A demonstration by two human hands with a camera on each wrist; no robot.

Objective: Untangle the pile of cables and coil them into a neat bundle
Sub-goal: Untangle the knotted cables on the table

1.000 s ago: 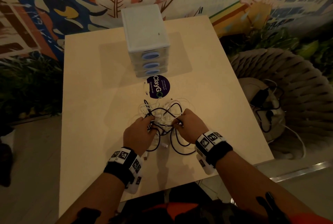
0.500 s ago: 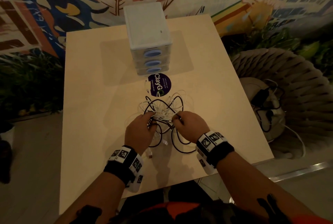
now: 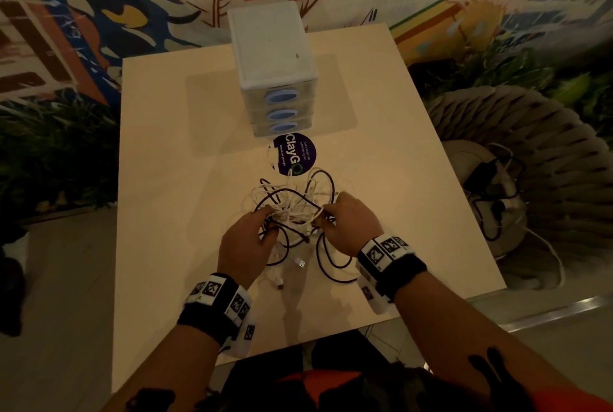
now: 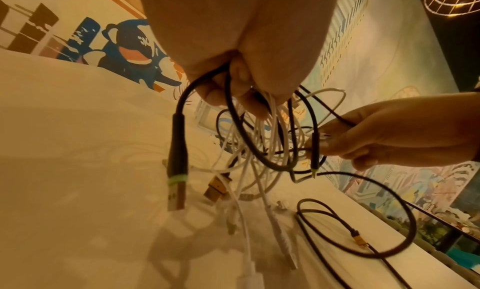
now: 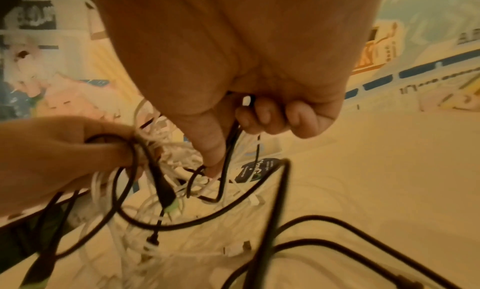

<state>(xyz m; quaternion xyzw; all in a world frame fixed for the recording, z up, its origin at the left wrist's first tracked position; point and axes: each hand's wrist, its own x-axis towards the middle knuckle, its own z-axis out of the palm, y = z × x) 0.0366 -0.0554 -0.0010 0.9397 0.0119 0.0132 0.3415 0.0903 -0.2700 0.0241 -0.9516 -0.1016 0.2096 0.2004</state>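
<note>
Cables: a tangle of black and white cables (image 3: 292, 209) sits on the near middle of the table (image 3: 172, 152), partly lifted between the two hands, with loose loops and plugs trailing on the tabletop toward the person.
Left hand: the left hand (image 3: 245, 242) has its fingers curled round a bunch of strands, black and white together; a black cable with a green-ringed plug (image 4: 176, 182) hangs from that fist.
Right hand: the right hand (image 3: 351, 225) pinches a black cable between thumb and curled fingers; the wrist view is blurred, so how many strands it holds I cannot tell.
Step in hand: probably picking one black cable out of the knot, still early in the task, nothing coiled yet.
Doing it well: keep the left hand as the anchor and loosen it enough for strands to slide; follow the pinched cable toward a free plug and feed that plug back through the loops instead of pulling the middle.
Risk: a hard pull would likely tighten the white strands round the black one.
Loose loop: a black loop (image 3: 331, 262) lies flat near the right wrist, apparently the easiest run to free first.
Beyond: a small drawer unit (image 3: 275, 73) and a round sticker (image 3: 293, 154) stand farther back.
</note>
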